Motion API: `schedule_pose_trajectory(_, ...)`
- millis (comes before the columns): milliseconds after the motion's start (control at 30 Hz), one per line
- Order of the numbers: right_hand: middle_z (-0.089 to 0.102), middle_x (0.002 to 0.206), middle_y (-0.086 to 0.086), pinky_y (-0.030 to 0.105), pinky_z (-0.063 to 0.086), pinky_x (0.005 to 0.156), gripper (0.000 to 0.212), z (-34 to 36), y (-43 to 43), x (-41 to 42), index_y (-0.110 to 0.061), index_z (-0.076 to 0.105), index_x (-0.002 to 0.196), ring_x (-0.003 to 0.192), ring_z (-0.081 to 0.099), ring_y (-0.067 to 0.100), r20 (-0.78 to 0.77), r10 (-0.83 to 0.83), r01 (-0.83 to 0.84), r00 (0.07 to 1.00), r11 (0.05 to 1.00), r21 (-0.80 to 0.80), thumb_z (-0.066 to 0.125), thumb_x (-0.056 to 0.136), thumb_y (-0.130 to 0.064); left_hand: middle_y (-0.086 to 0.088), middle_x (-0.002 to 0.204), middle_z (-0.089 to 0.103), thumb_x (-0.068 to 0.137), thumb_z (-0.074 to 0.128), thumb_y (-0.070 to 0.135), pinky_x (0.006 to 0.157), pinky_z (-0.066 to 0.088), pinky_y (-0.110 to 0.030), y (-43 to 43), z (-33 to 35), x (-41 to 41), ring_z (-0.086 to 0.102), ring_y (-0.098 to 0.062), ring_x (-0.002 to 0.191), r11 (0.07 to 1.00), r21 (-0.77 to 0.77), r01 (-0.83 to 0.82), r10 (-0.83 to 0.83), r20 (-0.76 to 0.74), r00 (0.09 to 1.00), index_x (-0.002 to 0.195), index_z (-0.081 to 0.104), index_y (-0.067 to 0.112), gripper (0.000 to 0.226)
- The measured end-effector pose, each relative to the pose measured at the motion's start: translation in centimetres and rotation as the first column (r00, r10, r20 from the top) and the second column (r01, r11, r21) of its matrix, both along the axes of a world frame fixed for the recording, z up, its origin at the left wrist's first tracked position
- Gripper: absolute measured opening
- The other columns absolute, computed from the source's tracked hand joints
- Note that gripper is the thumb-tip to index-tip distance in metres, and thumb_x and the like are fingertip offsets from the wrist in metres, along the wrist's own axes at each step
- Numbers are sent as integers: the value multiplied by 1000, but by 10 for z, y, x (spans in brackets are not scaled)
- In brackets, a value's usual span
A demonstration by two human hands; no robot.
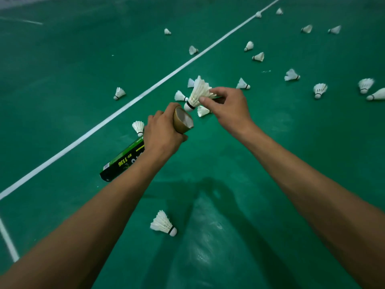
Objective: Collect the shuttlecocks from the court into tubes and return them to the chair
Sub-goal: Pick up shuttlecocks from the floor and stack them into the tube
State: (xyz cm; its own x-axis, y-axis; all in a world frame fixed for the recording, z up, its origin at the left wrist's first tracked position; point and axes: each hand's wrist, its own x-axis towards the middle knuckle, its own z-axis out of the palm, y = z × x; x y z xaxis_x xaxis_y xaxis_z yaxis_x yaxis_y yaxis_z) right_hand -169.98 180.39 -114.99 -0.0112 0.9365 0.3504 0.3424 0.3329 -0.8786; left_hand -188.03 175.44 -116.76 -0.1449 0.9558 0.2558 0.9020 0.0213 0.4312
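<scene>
Head view only.

Gripping green-and-black tube (125, 159) with left hand (164, 132). Fingers and thumb wrapped fully round the barrel, just below the open mouth (184, 122). Holding it tilted: mouth up and to the right, capped end down-left. Cannot tell whether the capped end touches the court floor (62, 69). Showing pale lining inside the mouth; cannot tell what it contains.

Pinching held shuttlecock (198, 92) with right hand (227, 105). Narrow pinch, thumb and forefinger on the feather skirt, remaining fingers curled behind. Pointing cork (188, 107) down-left at the tube mouth, just above the rim and not yet inside. Cannot tell whether touching the rim or just apart.

Seeing many loose shuttlecocks on the floor:
- near shuttlecock (163, 224) on its side between the two forearms
- one (138, 127) just beside the left hand, next to the tube
- one (119, 93) alone on the far side of the white court line (83, 138)
- a few (180, 95) directly behind the held one
- most (291, 75) spread well apart across the upper right
</scene>
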Motion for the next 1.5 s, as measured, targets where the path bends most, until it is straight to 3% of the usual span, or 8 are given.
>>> schedule_pose_trajectory(100, 77, 98, 0, 27, 49, 78, 22, 14, -12, -12, -13, 79, 98, 83, 67, 6, 129, 116, -122, 985, 992, 39, 75, 89, -33, -6, 114, 66, 62, 92, 36, 86, 51, -46, -3, 2, -2, 57, -35, 106, 1000, 17, 18, -20, 89, 996, 136, 48, 40, 87)
schedule_pose_trajectory(267, 38, 160, 11, 38, 25, 121, 35, 4, -28, -39, -15, 78, 110, 148, 33, 26, 417, 323, -325, 849, 943, -68, 54, 103, -39, -1, 111, 71, 54, 84, 43, 84, 55, -47, -6, 13, -11, 65, -33, 101, 996, 78, 44, -63, 257, 964, 131, 49, 40, 84)
schedule_pose_trajectory(400, 72, 112, 8, 38, 47, 99, 37, 10, -49, -66, -7, 78, 95, 109, 65, 21, 202, 35, -87, 979, 964, 253, 53, 101, -34, 2, 109, 71, 55, 90, 42, 84, 56, -47, -12, 19, -35, 64, -31, 101, 993, 110, 40, -67, 250, 966, 129, 50, 42, 84)
schedule_pose_trajectory(500, 66, 69, 0, 37, 47, 74, 43, 21, -57, -86, -12, 69, 69, 71, 61, 19, 149, -24, -38, 989, 917, 396, 52, 103, -31, 3, 108, 71, 54, 90, 41, 82, 55, -48, -23, 18, -53, 64, -31, 100, 993, 109, 37, -59, 207, 977, 126, 49, 45, 83)
schedule_pose_trajectory(633, 43, 55, -7, 23, 32, 56, 48, 18, -60, -124, -20, 45, 61, 55, 41, 7, 326, 295, -335, 898, 939, 74, 50, 101, -46, 5, 108, 72, 61, 77, 39, 81, 56, -46, -38, 21, -75, 66, -32, 95, 992, 115, 48, -64, 137, 989, 126, 55, 40, 70)
schedule_pose_trajectory(1100, 71, 109, 0, 25, 50, 92, 40, -16, -80, -189, -19, 67, 99, 99, 64, 8, -128, 691, -676, 712, 624, -392, 42, 106, -49, 4, 114, 73, 59, 94, 31, 84, 56, -48, -83, 4, -138, 66, -31, 102, 999, -30, 21, -22, -16, 1000, 128, 51, 42, 82)
schedule_pose_trajectory(1300, 55, 55, -10, 36, 41, 62, 42, -78, -98, -204, -15, 55, 57, 58, 50, 15, -116, 243, -265, 963, 927, -264, 55, 92, -38, 1, 117, 67, 62, 91, 30, 83, 55, -51, -86, -42, -151, 61, -30, 110, 984, -180, -6, 0, -31, 1000, 131, 47, 44, 83)
schedule_pose_trajectory(1500, 67, 84, 10, 41, 48, 73, 17, -126, -127, -197, -8, 65, 88, 76, 58, 26, 264, 280, -245, 923, 957, -158, 57, 97, -20, -7, 116, 64, 69, 89, 30, 84, 48, -45, -97, -80, -161, 58, -35, 108, 951, -309, -10, -44, -170, 984, 133, 48, 37, 77)
